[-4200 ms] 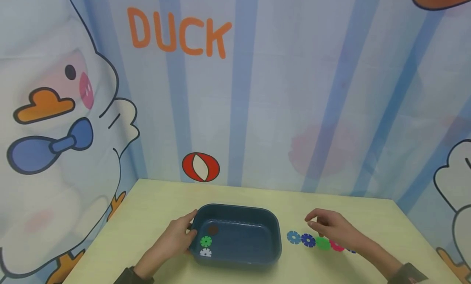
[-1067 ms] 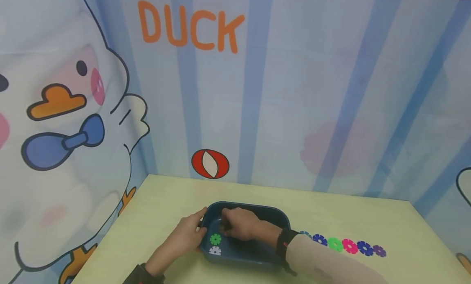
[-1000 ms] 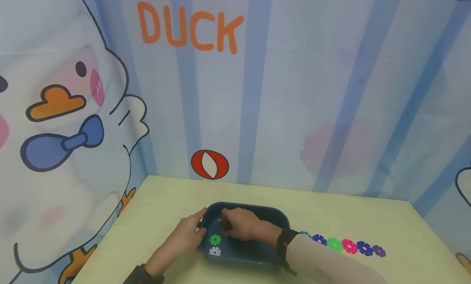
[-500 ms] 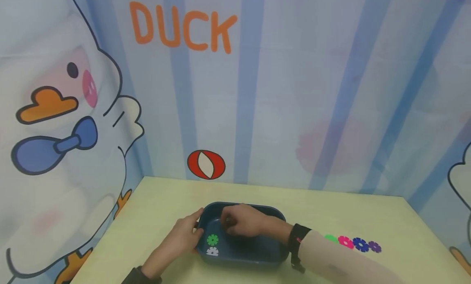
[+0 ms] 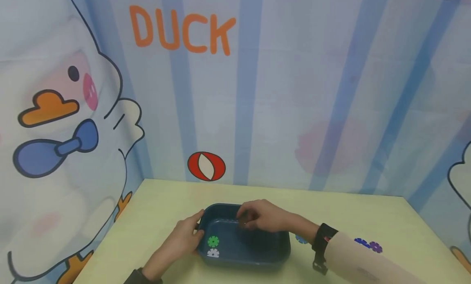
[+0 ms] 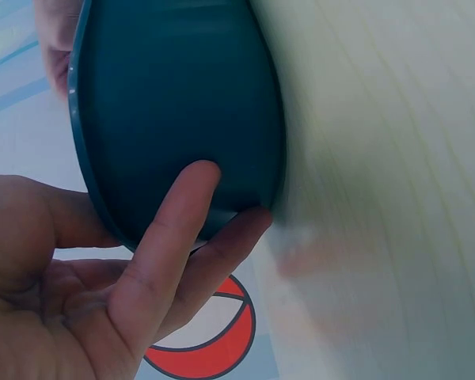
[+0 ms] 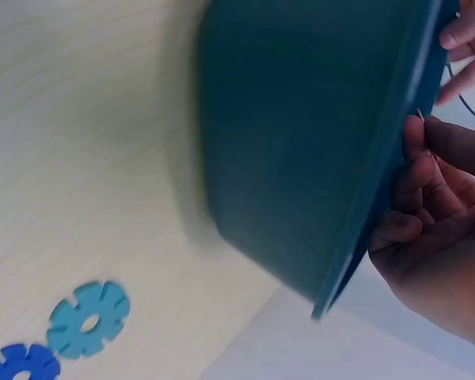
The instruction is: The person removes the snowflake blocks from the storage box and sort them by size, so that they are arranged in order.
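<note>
A dark blue plastic basin (image 5: 244,257) stands on the table. My left hand (image 5: 182,237) grips its left end; in the left wrist view two fingers (image 6: 162,253) lie along the outer wall, with the thumb at the rim. Over the basin's back half, my right hand (image 5: 270,216) pinches a small brown notched disc (image 5: 242,222) between thumb and fingertips. It shows as a thin edge in the right wrist view. Inside the basin's left end lie a green notched disc (image 5: 213,242) and a white one (image 5: 213,253).
Right of the basin, a row of notched discs lies on the pale table (image 5: 331,206), partly hidden by the right arm: light blue (image 7: 89,319), dark blue (image 7: 22,364), purple (image 5: 375,246). A printed duck curtain (image 5: 279,91) rises behind.
The right hand went from the disc row into the basin, took hold of the brown disc lying there, and has since lifted and moved right with it. The left hand keeps its grip.
</note>
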### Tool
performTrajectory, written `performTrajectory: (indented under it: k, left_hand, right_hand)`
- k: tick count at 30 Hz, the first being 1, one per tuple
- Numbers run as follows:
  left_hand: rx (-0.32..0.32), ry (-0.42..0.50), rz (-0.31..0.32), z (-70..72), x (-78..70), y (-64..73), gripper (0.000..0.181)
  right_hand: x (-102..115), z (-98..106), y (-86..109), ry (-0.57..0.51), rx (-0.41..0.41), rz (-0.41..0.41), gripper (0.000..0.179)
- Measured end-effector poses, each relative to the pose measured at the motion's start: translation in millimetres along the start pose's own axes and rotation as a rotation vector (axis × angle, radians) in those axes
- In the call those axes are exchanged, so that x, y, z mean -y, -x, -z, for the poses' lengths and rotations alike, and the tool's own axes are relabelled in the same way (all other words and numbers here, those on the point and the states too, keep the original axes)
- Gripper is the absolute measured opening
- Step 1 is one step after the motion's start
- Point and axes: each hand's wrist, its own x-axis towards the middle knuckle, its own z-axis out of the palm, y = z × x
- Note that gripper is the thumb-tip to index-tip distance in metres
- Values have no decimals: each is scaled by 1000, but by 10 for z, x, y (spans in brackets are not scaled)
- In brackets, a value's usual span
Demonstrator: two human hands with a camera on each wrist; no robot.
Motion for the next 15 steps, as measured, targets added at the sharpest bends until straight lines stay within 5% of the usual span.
performTrajectory:
  k: [15]
  left_hand:
    - [-10, 6, -8, 0, -24, 19, 66]
  right_hand:
    - [-108, 252, 521, -56, -105, -30, 26]
